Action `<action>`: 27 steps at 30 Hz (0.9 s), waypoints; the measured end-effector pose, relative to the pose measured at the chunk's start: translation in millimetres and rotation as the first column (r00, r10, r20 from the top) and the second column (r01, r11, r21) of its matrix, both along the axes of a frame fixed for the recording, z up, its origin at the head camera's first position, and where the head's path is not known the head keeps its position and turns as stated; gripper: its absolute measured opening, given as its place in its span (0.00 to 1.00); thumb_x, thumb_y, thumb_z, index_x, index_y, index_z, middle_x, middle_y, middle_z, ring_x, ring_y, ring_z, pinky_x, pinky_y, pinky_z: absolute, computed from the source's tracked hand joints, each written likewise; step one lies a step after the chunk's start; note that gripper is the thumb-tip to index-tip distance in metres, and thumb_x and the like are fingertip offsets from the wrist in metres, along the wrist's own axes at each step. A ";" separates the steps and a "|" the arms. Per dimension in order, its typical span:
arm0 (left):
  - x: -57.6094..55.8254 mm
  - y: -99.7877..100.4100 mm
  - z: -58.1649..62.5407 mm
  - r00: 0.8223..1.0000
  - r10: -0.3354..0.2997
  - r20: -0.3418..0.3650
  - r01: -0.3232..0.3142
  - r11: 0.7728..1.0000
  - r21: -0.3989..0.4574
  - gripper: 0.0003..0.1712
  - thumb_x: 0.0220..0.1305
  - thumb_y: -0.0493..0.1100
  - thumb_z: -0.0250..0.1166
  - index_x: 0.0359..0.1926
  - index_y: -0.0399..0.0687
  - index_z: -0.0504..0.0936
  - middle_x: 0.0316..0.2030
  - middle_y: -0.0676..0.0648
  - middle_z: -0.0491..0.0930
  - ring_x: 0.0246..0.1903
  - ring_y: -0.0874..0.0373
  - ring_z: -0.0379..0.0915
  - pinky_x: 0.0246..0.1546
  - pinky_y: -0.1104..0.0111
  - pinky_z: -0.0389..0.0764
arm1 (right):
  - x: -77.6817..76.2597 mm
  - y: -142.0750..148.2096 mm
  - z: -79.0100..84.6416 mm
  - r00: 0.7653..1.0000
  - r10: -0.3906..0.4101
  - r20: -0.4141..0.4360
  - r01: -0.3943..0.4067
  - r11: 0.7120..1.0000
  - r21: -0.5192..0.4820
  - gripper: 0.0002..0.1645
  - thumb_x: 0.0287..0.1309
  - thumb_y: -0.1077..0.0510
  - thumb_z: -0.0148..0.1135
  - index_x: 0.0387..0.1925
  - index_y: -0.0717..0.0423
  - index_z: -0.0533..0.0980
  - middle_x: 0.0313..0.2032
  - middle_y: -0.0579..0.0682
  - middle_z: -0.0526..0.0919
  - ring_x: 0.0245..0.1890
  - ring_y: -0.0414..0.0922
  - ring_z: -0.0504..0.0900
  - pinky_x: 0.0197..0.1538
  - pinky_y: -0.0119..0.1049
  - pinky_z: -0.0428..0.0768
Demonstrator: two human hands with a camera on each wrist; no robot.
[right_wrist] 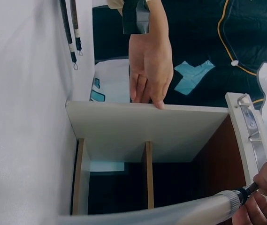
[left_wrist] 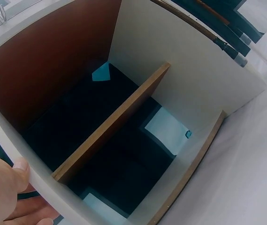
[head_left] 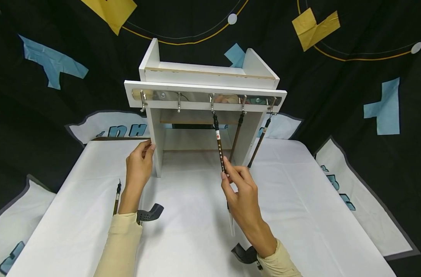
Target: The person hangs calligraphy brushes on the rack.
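Observation:
A white wooden shelf (head_left: 210,82) with a hook rail stands on the table. My left hand (head_left: 140,165) pinches the edge of its left side panel (left_wrist: 25,173), thumb on the near side and fingers behind. My right hand (head_left: 243,196) holds a dark calligraphy brush (head_left: 218,144) by its lower handle, between thumb and fingers. The brush's upper end is at the middle hook (head_left: 212,100), and its clear tip cover (right_wrist: 189,211) fills the front of the right wrist view. Two more brushes hang to the right, a brown one (head_left: 236,138) and a dark one (head_left: 259,144).
Two brushes (right_wrist: 70,35) lie on the table left of the shelf, partly behind my left forearm in the head view. The two left hooks (head_left: 178,102) carry nothing. A black cloth (head_left: 33,115) with tape pieces hangs behind the white-covered table (head_left: 317,215).

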State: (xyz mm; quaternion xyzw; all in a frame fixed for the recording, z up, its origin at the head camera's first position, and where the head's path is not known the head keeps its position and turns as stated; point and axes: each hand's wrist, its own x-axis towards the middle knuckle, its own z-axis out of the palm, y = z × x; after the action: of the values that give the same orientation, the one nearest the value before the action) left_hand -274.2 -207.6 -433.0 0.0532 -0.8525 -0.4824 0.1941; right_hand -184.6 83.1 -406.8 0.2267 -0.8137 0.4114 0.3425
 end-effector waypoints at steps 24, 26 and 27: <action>-0.6 -0.7 -0.2 1.000 0.002 0.001 -0.002 1.000 -0.002 0.28 0.85 0.54 0.51 0.73 0.42 0.74 0.64 0.35 0.81 0.62 0.37 0.79 0.63 0.42 0.79 | -0.6 0.0 -0.7 0.998 -0.007 -0.061 0.007 1.000 -0.006 0.32 0.66 0.72 0.66 0.70 0.57 0.76 0.43 0.55 0.82 0.35 0.44 0.85 0.37 0.29 0.85; -0.7 -0.7 -0.4 1.000 0.001 -0.002 -0.001 1.000 -0.001 0.28 0.85 0.54 0.51 0.73 0.42 0.74 0.64 0.35 0.81 0.62 0.37 0.79 0.63 0.42 0.79 | -0.5 -0.3 -0.7 0.998 -0.007 -0.059 0.006 1.000 -0.006 0.32 0.66 0.72 0.66 0.70 0.57 0.76 0.43 0.55 0.82 0.36 0.44 0.86 0.37 0.29 0.85; -0.6 -0.7 -0.5 1.000 0.000 -0.002 0.000 1.000 -0.001 0.28 0.85 0.54 0.51 0.73 0.42 0.74 0.64 0.35 0.81 0.62 0.37 0.79 0.63 0.42 0.79 | -0.3 -0.3 -0.8 0.998 -0.006 -0.059 0.006 1.000 -0.007 0.32 0.66 0.72 0.66 0.70 0.58 0.76 0.43 0.55 0.82 0.36 0.44 0.86 0.37 0.28 0.84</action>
State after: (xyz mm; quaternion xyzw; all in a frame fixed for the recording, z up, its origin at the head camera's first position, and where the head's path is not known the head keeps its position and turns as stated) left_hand -274.8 -208.3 -433.5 0.0525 -0.8526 -0.4820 0.1950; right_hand -184.9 82.8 -407.6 0.2352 -0.8025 0.4061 0.3685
